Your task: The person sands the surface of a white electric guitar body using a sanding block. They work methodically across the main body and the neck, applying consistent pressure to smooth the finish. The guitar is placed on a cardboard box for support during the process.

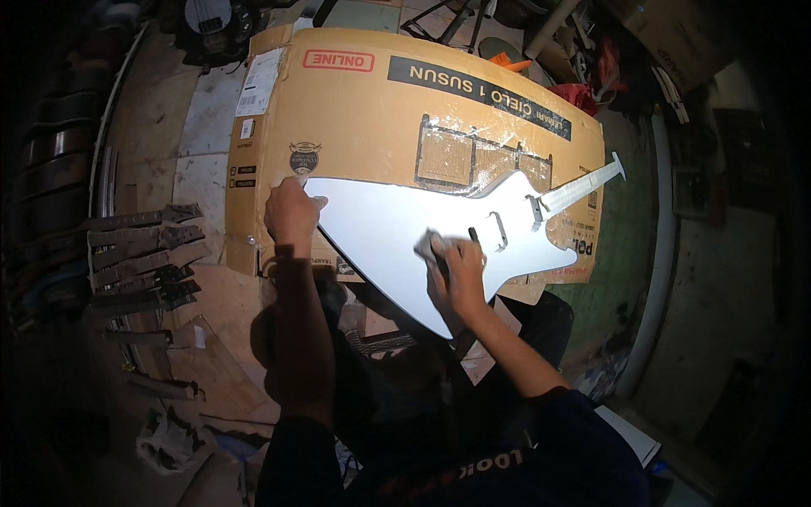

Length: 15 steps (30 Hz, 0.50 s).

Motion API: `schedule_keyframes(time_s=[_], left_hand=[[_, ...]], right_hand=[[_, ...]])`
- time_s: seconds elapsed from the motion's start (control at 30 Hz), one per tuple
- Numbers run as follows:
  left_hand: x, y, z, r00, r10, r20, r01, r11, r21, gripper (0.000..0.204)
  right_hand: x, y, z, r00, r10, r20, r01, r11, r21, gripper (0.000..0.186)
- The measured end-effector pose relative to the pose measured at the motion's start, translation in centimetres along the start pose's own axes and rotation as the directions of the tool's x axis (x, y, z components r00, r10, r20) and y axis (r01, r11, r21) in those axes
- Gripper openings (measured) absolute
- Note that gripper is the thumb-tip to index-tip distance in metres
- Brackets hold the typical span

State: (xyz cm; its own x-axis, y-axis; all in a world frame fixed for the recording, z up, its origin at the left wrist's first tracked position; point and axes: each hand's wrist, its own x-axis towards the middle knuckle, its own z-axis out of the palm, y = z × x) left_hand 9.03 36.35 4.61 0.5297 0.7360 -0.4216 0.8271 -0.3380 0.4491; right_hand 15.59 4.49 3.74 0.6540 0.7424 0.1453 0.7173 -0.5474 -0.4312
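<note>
A white electric guitar (405,218) with an angular body lies flat on a large cardboard sheet, its pale neck (583,188) pointing to the upper right. The top has open cutouts and no strings. My left hand (292,213) is closed on the body's far left corner, thumb over the top edge. My right hand (460,275) presses a folded grey cloth or pad (428,243) against the middle of the body; its exact material is too blurred to tell. Part of the body's near edge is hidden behind my right hand.
The flattened cardboard (338,101) spreads beneath the guitar. Several guitar necks (144,253) stick out from a rack on the left. A dark round instrument body (207,17) stands at the far left, and orange and red items (583,93) lie at the far right.
</note>
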Motion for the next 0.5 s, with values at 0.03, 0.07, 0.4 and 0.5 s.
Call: schedule_keyframes(time_s=[0.03,0.07,0.4,0.5], left_hand=[[0.0,0.1,0.0,1.000,-0.015,0.007,0.015,1.000,0.004,0.060],[0.3,0.0,0.1,1.000,-0.015,-0.005,0.015,1.000,0.006,0.060],[0.1,-0.3,0.1,0.999,-0.031,-0.007,0.031,0.999,0.007,0.059],[0.2,0.5,-0.4,0.998,-0.057,0.021,0.057,0.998,0.014,0.060]], right_hand=[[-1.1,-0.3,-0.5,1.000,-0.010,0.026,0.010,1.000,-0.003,0.050],[-0.6,0.1,-0.1,1.000,-0.018,0.010,0.019,1.000,-0.005,0.050],[1.6,-0.3,0.4,0.998,-0.056,0.023,0.055,0.998,0.007,0.055],[0.7,0.3,0.9,0.997,-0.059,0.047,0.058,0.998,0.026,0.057]])
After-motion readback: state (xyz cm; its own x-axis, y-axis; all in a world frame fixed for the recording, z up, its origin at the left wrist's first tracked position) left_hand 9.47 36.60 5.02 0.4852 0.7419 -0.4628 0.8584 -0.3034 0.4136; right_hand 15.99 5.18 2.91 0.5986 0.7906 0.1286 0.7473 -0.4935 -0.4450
